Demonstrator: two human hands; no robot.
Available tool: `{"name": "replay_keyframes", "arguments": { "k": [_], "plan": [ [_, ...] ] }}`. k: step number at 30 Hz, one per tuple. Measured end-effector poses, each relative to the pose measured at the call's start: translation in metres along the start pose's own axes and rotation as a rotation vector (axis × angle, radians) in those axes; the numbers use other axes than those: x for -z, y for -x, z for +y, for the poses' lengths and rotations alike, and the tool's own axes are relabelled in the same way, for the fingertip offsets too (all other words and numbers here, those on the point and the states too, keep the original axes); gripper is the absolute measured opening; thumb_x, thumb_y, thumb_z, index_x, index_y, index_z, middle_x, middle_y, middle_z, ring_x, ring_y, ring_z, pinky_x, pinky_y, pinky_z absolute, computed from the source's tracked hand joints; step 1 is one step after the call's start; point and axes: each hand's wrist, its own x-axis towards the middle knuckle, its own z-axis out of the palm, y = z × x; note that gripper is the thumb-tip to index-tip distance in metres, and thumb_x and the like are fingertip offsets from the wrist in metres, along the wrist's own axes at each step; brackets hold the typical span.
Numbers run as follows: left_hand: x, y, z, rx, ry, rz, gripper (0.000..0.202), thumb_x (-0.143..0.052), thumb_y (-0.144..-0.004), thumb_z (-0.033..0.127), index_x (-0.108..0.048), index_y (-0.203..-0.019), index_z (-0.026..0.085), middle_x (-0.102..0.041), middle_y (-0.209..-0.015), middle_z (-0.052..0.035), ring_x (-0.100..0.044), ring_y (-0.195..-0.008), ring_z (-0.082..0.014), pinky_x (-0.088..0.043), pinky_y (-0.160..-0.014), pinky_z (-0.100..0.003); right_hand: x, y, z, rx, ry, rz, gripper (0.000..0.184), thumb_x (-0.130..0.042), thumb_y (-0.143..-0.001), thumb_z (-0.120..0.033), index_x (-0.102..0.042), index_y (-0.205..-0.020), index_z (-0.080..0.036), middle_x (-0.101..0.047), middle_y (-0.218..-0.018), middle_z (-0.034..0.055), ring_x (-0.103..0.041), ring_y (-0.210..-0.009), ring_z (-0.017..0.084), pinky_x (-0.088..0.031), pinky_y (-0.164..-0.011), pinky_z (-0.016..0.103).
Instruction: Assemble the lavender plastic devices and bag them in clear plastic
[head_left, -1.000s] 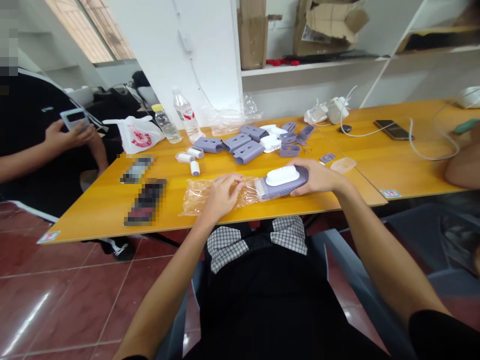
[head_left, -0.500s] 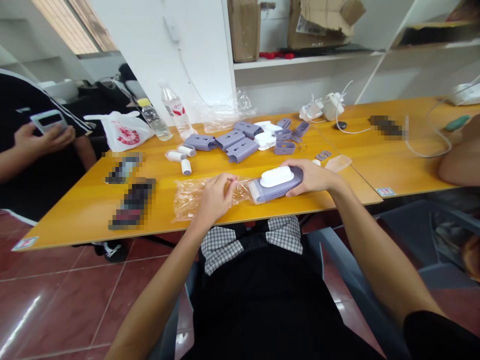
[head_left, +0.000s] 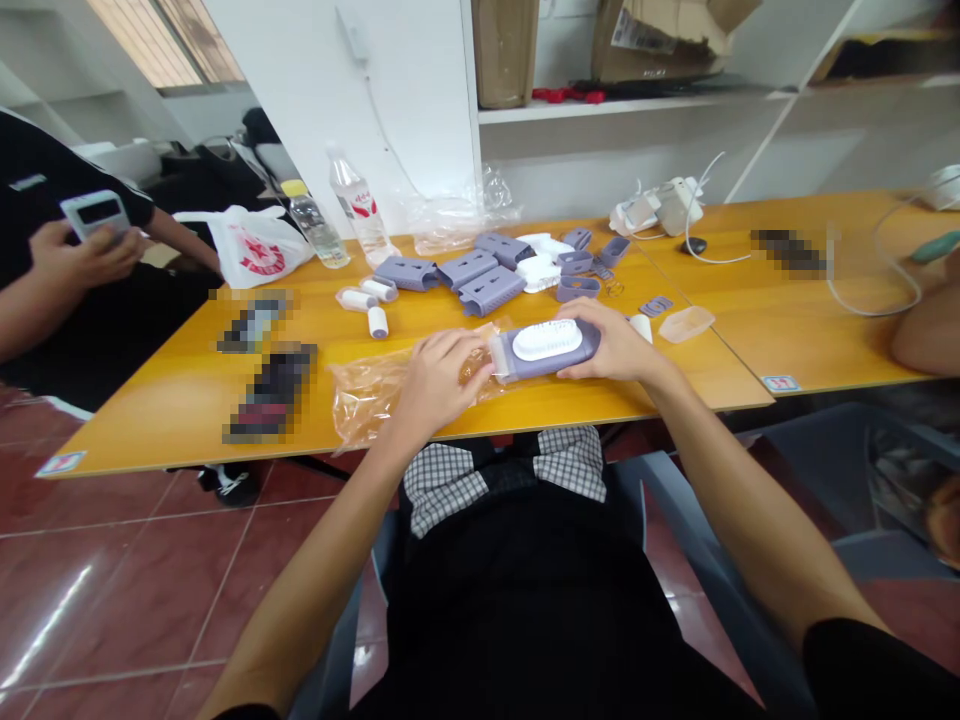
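Observation:
My right hand (head_left: 615, 345) is closed round the right end of a grey-purple brush (head_left: 525, 365) with a white oval bristle pad facing up. The brush's left end is translucent and points toward my left hand (head_left: 442, 375). That hand pinches the mouth of a clear plastic bag (head_left: 367, 395), which lies crumpled on the table. The brush's translucent end is at the bag's opening; how far it is inside I cannot tell. Behind my hands lie several purple casings (head_left: 491, 290), white oval brush pads (head_left: 538, 272) and white cylinders (head_left: 378, 321).
Two bottles, one yellow-capped (head_left: 319, 235) and one clear (head_left: 362, 215), stand at the back beside a white carrier bag (head_left: 255, 250). A translucent tray (head_left: 686, 323) and white chargers (head_left: 660, 210) lie to the right. At left, another person holds a white phone-like device (head_left: 97, 215).
The brush has moved slightly left and turned more level, its translucent end reaching the bag. My left hand has come closer to it with the bag's mouth. The view has shifted a little.

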Motion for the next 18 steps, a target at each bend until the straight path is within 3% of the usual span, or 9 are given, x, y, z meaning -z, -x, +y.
{"name": "replay_keyframes", "arguments": {
  "k": [4,6,13,18],
  "plan": [
    [-0.004,-0.003,-0.004,0.034,0.012,-0.047,0.007,-0.071,-0.101,0.027,-0.077,-0.104,0.025,-0.081,-0.121,-0.0068,-0.073,-0.115,-0.0290,-0.054,-0.107,-0.052,-0.002,0.000,-0.001,-0.003,-0.013,-0.009,0.067,-0.100,-0.063,-0.048,-0.069,-0.119,-0.030,-0.072,-0.127,0.0087,-0.066,-0.124,0.039,-0.049,-0.114,0.059],
    [-0.008,-0.004,-0.008,0.064,0.023,-0.074,0.010,-0.068,-0.102,0.023,-0.077,-0.097,0.024,-0.082,-0.113,-0.0057,-0.074,-0.107,-0.0275,-0.056,-0.102,-0.050,-0.003,0.000,-0.001,-0.011,-0.021,-0.016,0.067,-0.100,-0.062,-0.049,-0.069,-0.119,-0.030,-0.072,-0.127,0.0085,-0.067,-0.122,0.038,-0.050,-0.112,0.059],
    [-0.008,-0.005,-0.010,0.110,0.125,-0.090,0.020,-0.077,-0.099,0.036,-0.079,-0.115,0.024,-0.082,-0.117,-0.0089,-0.076,-0.107,-0.0285,-0.059,-0.102,-0.051,-0.005,0.000,-0.003,-0.042,-0.030,-0.026,0.068,-0.101,-0.060,-0.051,-0.070,-0.116,-0.029,-0.073,-0.124,0.0081,-0.068,-0.120,0.039,-0.051,-0.109,0.057],
    [-0.010,-0.010,-0.008,0.123,0.179,-0.085,0.009,-0.078,-0.097,0.029,-0.082,-0.104,0.026,-0.081,-0.112,-0.0065,-0.075,-0.106,-0.0271,-0.060,-0.100,-0.048,-0.007,0.001,-0.001,-0.064,-0.016,-0.017,0.068,-0.100,-0.060,-0.049,-0.070,-0.118,-0.029,-0.074,-0.125,0.0078,-0.068,-0.120,0.039,-0.051,-0.110,0.058]
  ]
}}
